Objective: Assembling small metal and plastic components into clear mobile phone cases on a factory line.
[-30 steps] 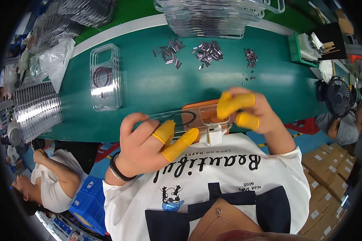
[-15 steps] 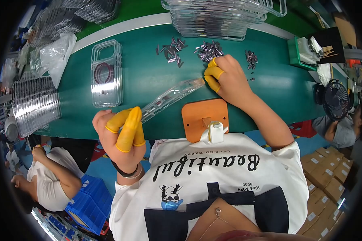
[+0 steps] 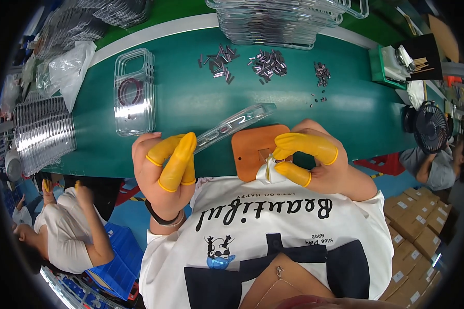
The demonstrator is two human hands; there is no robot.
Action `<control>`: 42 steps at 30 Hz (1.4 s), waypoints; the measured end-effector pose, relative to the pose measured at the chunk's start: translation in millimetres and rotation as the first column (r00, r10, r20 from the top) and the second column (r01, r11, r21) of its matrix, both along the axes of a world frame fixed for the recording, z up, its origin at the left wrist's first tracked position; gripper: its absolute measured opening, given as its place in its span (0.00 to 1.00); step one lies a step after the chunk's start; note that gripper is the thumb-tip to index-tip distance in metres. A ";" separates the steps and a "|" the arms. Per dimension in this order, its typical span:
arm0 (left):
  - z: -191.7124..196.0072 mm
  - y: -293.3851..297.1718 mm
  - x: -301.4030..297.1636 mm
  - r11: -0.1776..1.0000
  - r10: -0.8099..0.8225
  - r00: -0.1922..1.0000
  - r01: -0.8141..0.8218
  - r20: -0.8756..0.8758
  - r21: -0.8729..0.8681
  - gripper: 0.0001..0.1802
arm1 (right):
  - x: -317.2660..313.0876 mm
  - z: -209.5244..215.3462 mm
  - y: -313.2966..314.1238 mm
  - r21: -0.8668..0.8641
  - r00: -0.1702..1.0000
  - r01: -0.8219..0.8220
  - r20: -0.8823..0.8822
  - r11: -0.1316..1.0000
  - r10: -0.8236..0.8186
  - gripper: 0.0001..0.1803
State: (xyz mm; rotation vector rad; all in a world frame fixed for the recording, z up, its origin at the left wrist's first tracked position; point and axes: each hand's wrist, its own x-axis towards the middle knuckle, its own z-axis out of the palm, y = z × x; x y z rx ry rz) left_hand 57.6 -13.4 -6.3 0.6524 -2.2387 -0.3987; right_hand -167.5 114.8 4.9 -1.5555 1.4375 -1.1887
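My left hand (image 3: 166, 164), with yellow finger cots, grips one end of a clear plastic phone case (image 3: 238, 123). The case is seen edge-on, slanting up to the right above the green table. My right hand (image 3: 317, 157), also in yellow cots, pinches a small dark piece, only partly visible between thumb and fingertips. Those fingertips are at a white block (image 3: 267, 173) mounted on an orange plate (image 3: 246, 147) by the table's near edge; whether they touch it I cannot tell. Beyond lie loose piles of small dark strips (image 3: 269, 65), more strips (image 3: 222, 64) and tiny dark pieces (image 3: 322, 74).
More clear cases (image 3: 135, 116), with dark red rings inside, lie at the left. Stacked cases (image 3: 273, 31) stand at the back, and a row of cases (image 3: 44, 129) at the far left. A green box (image 3: 379, 69) and a black fan (image 3: 430, 127) are at the right.
My right hand has come from the strip pile down to the white block. The case in my left hand has shifted slightly to the right.
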 end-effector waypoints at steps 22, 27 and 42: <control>8.1 18.6 -23.2 0.903 -0.320 0.921 0.368 0.223 -0.224 0.21 | -6.0 -4.5 15.3 -0.028 0.989 0.149 -0.004 0.988 -0.149 0.18; 7.5 18.2 -24.6 0.901 -0.310 0.920 0.364 0.238 -0.234 0.20 | -5.0 -12.4 15.8 0.002 0.983 0.163 0.089 0.987 -0.163 0.15; 9.0 11.5 -24.2 0.881 -0.363 0.895 0.420 0.259 -0.219 0.20 | -33.4 -28.8 3.6 0.151 0.920 -0.154 0.382 0.977 0.086 0.14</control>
